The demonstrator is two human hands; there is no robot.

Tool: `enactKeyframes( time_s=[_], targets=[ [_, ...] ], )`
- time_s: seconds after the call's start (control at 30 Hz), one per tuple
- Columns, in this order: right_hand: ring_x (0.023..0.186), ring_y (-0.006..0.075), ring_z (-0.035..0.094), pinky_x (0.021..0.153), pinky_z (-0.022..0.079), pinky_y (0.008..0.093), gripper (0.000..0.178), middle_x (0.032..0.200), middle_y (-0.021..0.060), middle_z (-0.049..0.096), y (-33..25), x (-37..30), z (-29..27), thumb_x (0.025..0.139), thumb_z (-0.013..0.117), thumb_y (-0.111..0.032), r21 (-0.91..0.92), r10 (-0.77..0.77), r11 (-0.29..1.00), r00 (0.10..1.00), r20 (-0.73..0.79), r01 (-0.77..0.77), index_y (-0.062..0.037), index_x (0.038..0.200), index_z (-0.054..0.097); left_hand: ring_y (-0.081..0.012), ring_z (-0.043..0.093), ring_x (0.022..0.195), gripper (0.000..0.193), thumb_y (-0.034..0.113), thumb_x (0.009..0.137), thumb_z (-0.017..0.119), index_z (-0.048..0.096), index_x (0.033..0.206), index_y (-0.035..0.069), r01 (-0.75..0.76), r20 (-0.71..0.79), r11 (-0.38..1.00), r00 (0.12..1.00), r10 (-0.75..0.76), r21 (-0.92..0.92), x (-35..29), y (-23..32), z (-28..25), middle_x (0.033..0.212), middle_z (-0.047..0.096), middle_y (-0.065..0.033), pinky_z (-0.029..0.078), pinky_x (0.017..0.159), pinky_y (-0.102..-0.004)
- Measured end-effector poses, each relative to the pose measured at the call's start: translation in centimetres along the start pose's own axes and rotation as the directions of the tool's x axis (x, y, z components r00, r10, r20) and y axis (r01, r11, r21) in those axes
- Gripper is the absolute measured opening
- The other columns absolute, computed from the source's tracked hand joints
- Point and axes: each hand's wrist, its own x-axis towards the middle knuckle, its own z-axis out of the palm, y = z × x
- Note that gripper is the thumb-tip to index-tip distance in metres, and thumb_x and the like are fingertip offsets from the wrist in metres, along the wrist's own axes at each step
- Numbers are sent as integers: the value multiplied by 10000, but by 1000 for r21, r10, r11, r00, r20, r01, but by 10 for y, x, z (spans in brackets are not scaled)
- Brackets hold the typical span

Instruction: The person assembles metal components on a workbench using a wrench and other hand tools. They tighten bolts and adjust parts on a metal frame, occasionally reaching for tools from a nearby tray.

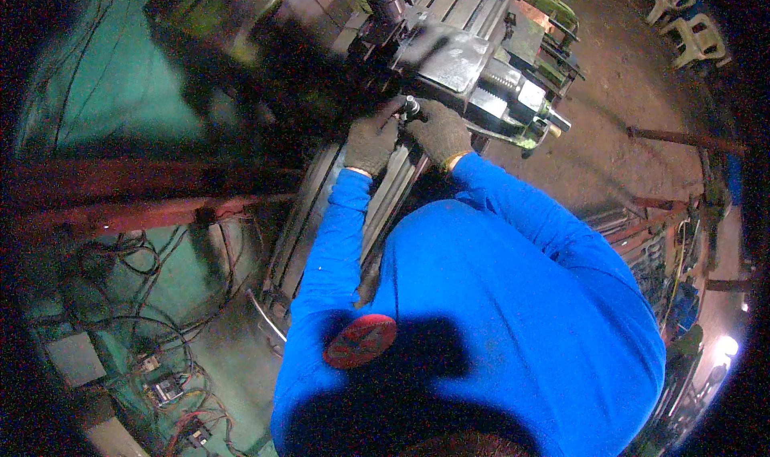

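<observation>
Both my hands wear dark knitted work gloves and meet over the slotted metal table (309, 216) of a machine. Between them a small shiny metal cylinder (411, 104) stands roughly upright. My right hand (441, 132) is closed, its fingertips against the cylinder from the right. From the left, my left hand (371, 146) comes in with curled fingers, close to the cylinder's lower part. Whatever those left fingers hold is too small and dark to make out. Just beyond the hands lies a flat metal block (453, 60) with a smooth bright top.
A vise-like metal assembly (509, 96) with a protruding end is at right. The machine's dark spindle (383, 0) hangs above the far side. Loose cables (148, 256) and electrical parts (166, 390) lie in a green cabinet at left. Plastic chairs (694, 40) stand on the floor at far right.
</observation>
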Motion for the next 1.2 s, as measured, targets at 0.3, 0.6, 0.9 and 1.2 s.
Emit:
enactKeyframes(
  time_s=[0.3,0.6,0.9,1.2],
  targets=[
    [1208,460,714,1069,563,546,401,1314,232,754,21,12,21,1004,642,-313,-84,31,996,997,-68,-37,-121,1337,757,-457,747,1077,502,373,1060,629,637,1544,241,15,-45,999,999,-13,41,0,32,0,1234,759,-247,597,951,-533],
    [1135,466,745,1005,589,567,375,1230,232,779,12,4,29,1022,612,-361,-152,26,987,994,-103,-42,-111,1243,782,-478,728,1166,467,497,1064,620,665,1438,221,126,51,987,990,-131,103,11,37,9,1325,755,-206,588,994,-559],
    [1026,457,785,923,628,569,393,1150,208,809,7,4,31,1024,630,-431,-263,31,963,996,-86,-53,-128,1211,795,-433,774,1037,467,474,964,785,762,1266,119,229,-218,972,947,-237,-61,8,45,29,1144,808,-199,602,943,-542],
    [1066,459,776,935,622,569,389,1185,210,801,32,7,46,1005,645,-406,-198,-79,979,982,-171,44,-159,1269,788,-386,769,1122,489,342,895,866,756,1297,86,209,-184,948,949,-256,-240,-2,22,32,1244,795,-199,597,1008,-490]
  ],
)
